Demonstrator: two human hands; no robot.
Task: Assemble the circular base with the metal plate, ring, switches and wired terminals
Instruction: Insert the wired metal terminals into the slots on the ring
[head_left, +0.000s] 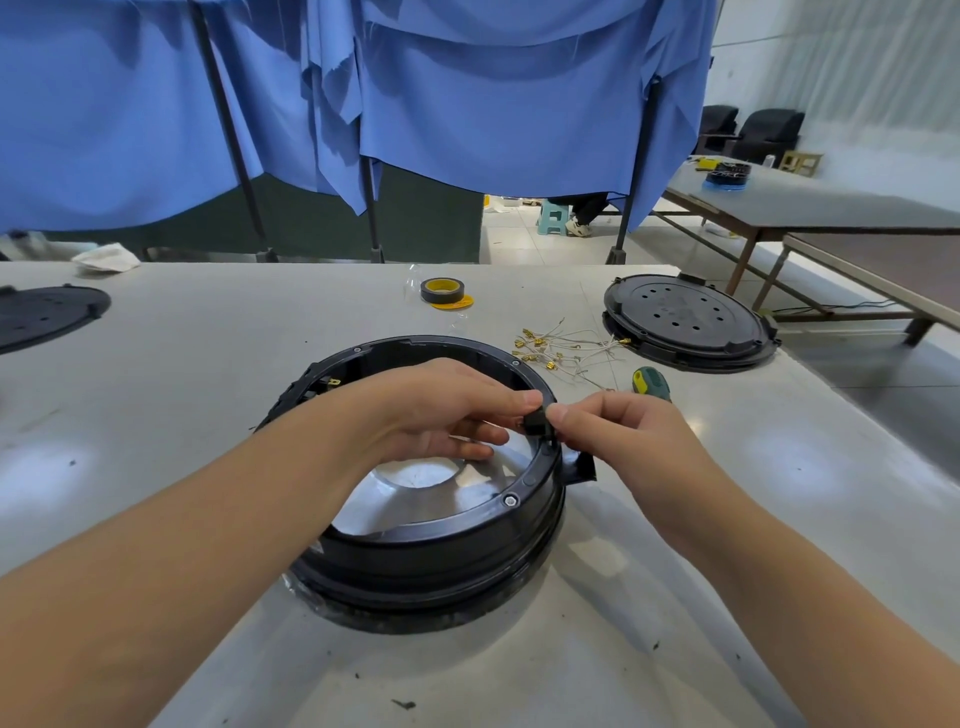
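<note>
Switch-fitting step, by the look of it. Both hands meet over the right rim of the base (436, 540). Left hand (441, 410) and right hand (618, 431) each pinch a small black switch (535, 422) between thumb and forefinger; remaining left fingers (467, 434) curl loosely below it. Switch sits just above the ring (524, 480), right at the fingertips, not yet seated as far as can be told.

Base is a black round shell on the desk (675, 597), shiny metal plate (426, 493) inside, ring held by a bolt head on the near side. A brass-tabbed part shows under the far-left rim.

Next move likely calls for lining the switch up with its slot and pressing down. Wired terminals (561, 351) lie loose beyond the fingers, screwdriver (652, 383) just past the right hand.
</note>
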